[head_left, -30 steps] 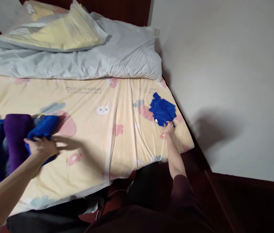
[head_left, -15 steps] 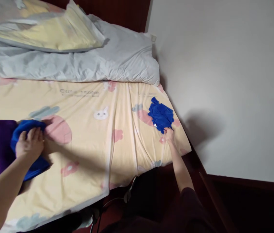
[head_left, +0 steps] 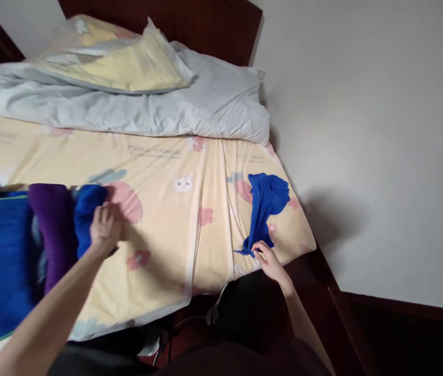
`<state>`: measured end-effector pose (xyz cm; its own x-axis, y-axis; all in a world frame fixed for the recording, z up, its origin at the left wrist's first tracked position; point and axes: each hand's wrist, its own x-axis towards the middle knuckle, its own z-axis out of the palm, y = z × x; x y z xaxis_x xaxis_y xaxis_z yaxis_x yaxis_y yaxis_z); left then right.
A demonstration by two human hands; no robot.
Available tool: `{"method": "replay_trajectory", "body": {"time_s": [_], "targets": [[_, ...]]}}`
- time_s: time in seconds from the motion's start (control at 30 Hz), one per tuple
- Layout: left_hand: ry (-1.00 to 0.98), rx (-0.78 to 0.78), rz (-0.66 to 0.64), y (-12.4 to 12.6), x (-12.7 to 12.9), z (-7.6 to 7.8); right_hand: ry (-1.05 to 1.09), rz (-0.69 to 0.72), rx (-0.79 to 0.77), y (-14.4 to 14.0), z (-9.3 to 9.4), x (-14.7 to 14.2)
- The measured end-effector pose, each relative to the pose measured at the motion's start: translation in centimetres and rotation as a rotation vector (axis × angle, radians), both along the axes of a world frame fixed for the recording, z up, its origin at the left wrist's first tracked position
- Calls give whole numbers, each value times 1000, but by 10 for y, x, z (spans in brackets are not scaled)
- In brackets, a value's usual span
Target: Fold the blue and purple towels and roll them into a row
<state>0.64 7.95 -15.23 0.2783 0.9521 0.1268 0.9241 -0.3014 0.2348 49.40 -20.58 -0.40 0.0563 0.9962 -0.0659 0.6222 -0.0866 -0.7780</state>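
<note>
Cloth [head_left: 266,201] in blue lies bunched and unfolded near the right edge of our bed [head_left: 162,214], its near end pinched in the grip of our right hand [head_left: 270,263]. Our left hand [head_left: 106,228] curls at the blue bundle [head_left: 84,216], though we cannot tell whether its grip holds any fabric. Beside that, the purple bundle [head_left: 54,230] and blue towel [head_left: 4,256] look already set in a row, so we judge just the bunched piece unsettled.

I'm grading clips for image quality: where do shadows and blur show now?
Head view: the left hand looks slightly blurred; a soft shadow crosses the bed sheet beside it; another darkens the wall; the lower right corner is nearly black; no strong glare.
</note>
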Motion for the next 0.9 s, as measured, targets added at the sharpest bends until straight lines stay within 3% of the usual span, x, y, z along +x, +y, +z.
{"method": "replay_trajectory", "body": {"time_s": [0.1, 0.13, 0.23, 0.3, 0.37, 0.47, 0.6, 0.77, 0.9], "targets": [[-87, -21, -224, -48, 71, 22, 179, 6, -78, -16, -13, -49], [-133, -64, -425, -67, 98, 34, 245, 3, -105, -22, -18, -65], [-458, -374, -799, -133, 173, 75, 447, -60, -139, -41, -29, -105], [-634, -551, -948, -179, 206, 99, 589, -197, -91, -56, -29, -120], [-728, -640, -1031, -219, 223, 115, 720, -340, -26, -73, -22, -124], [-774, -564, -950, -259, 231, 121, 748, -387, 1, -99, -2, -118], [-667, -335, -847, -276, 233, 113, 522, -367, 99, -125, 29, -111], [-650, -262, -625, -256, 218, 99, 411, -258, 258, -145, 66, -109], [-680, -215, -386, -230, 171, 92, 347, -203, 320, -161, 90, -91]]}}
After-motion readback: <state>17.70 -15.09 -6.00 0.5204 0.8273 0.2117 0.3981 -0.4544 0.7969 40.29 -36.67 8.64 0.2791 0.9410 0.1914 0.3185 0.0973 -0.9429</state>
